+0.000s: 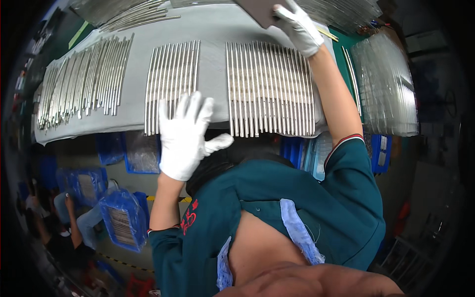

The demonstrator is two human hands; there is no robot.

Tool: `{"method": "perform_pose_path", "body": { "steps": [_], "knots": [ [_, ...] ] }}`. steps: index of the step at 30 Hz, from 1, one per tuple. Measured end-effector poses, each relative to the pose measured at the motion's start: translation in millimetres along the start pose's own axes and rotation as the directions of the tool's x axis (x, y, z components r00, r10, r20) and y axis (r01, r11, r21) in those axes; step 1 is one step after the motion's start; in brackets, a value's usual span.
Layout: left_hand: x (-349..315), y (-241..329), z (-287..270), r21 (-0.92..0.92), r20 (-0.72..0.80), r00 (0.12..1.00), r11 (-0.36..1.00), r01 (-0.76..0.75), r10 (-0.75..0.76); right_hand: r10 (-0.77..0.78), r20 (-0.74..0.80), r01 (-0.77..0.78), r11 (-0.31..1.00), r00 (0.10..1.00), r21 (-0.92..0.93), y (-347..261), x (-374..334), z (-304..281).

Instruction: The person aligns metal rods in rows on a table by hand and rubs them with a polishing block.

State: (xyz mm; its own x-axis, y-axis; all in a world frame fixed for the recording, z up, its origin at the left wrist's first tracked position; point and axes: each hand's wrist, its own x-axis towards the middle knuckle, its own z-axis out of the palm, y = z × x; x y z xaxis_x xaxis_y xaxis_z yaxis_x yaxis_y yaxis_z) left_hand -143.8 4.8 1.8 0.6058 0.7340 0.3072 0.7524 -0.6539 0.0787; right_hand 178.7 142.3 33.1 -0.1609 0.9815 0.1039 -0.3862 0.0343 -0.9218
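Both of my hands wear white gloves. My left hand (184, 138) is open, fingers spread, above the near ends of a middle row of shiny metal rods (173, 69); whether it touches them I cannot tell. At the far right of the table, my right hand (300, 30) grips the edge of a dark flat board (258, 11), which runs out of the picture at the top. Below that hand lies a wider row of metal rods (269, 89), side by side. A third, less even group of rods (81, 81) covers the left of the cloth.
Grey cloth (213, 74) covers the table. More rods (143, 16) lie at the far left edge. Clear plastic trays (386, 84) are stacked at the right. Blue crates (123, 220) stand on the floor at the left, near another person (69, 232).
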Motion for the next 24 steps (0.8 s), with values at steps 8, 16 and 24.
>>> {"method": "perform_pose_path", "body": {
  "steps": [8, 16, 24],
  "knots": [
    [-12, -17, -2, -0.012, 0.109, 0.991, 0.997, 0.083, -0.081, -0.339, -0.389, 0.289, 0.940, 0.856, -0.183, 32, -9, -74],
    [-1, 8, 13, -0.155, 0.041, 0.998, 0.987, -0.045, 0.052, -0.650, -0.248, 0.089, 0.439, 0.718, -0.894, 40, -17, -67],
    [-6, -3, 3, -0.149, 0.077, 0.997, 0.989, 0.016, -0.004, -0.602, -0.330, 0.125, 0.589, 0.727, -0.799, 41, -16, -61]
  ]
}}
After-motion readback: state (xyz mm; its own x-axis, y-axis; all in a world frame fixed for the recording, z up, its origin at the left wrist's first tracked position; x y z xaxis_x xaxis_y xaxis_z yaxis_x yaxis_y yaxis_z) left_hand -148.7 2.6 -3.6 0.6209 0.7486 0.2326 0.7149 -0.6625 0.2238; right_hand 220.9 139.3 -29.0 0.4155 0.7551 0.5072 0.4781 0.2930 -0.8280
